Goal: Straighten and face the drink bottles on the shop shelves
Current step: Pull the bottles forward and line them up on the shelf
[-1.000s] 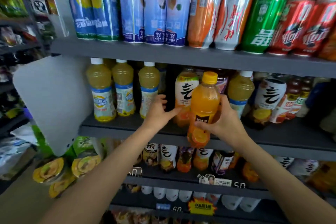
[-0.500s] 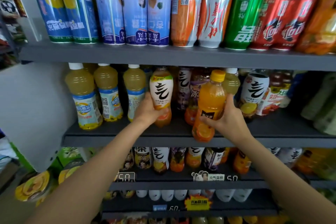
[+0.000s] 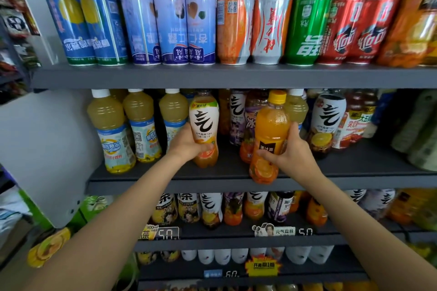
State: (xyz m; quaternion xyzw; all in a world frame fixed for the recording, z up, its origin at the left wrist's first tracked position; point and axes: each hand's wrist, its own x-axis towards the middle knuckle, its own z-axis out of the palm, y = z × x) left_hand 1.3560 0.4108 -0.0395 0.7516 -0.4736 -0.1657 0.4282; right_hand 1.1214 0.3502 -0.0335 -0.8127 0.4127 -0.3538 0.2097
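The left hand (image 3: 186, 143) grips a white-label bottle (image 3: 204, 130) low on its body, upright near the front of the middle shelf (image 3: 354, 178), just right of three pale yellow bottles (image 3: 139, 125). The right hand (image 3: 292, 152) grips an orange bottle (image 3: 269, 137) with a yellow cap, tilted slightly, its base over the shelf's front edge. The two held bottles are near each other but apart, with more bottles (image 3: 238, 116) standing farther back between them, and cans (image 3: 236, 28) lining the shelf above.
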